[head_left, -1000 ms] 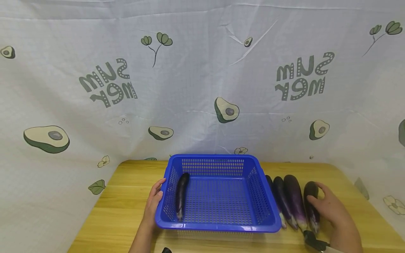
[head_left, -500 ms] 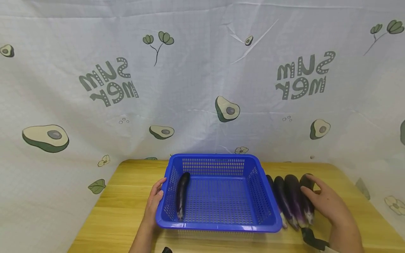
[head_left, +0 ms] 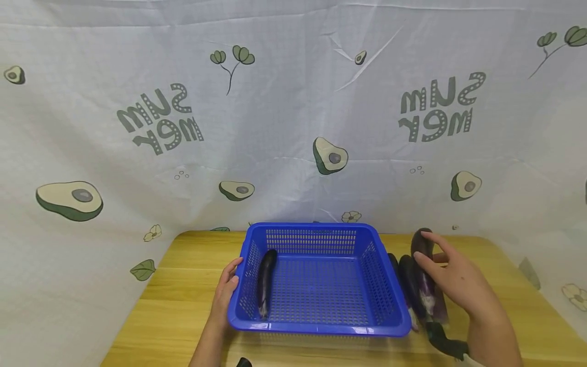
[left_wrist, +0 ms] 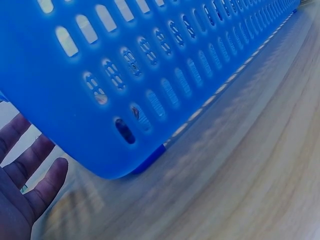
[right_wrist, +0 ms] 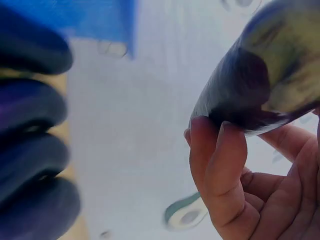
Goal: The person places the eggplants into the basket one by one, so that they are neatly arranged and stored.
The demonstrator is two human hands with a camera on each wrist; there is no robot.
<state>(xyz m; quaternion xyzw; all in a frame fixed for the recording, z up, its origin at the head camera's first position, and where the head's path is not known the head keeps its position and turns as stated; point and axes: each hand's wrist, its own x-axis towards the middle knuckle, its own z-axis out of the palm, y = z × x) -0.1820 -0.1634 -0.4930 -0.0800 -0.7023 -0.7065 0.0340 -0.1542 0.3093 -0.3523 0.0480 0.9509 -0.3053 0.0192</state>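
My left hand point(head_left: 223, 293) rests against the left side of a blue plastic basket point(head_left: 316, 329), fingertips and thumb at its rim. In the left wrist view its fingers point(left_wrist: 47, 182) are extended beside the basket's corner. One long dark eggplant point(head_left: 265, 283) lies inside along the left wall. To the right of the basket, my right hand point(head_left: 458, 280) grips another eggplant point(head_left: 423, 250) between thumb and fingers, raised over the row of eggplants point(head_left: 407, 275) on the table. From the right wrist view, the held eggplant point(right_wrist: 250, 75) is clear of the row's rounded ends point(right_wrist: 32, 150).
The wooden table point(head_left: 174, 295) carries the basket and the eggplants. A white cloth point(head_left: 275, 127) printed with avocados hangs behind and at both sides. A black wrist-camera mount point(head_left: 442, 340) sits by the right wrist, and a small black piece point(head_left: 244, 362) shows at the bottom edge.
My right hand has moved left with its eggplant, first alongside the others, then up over the row. My left hand stays at the basket.
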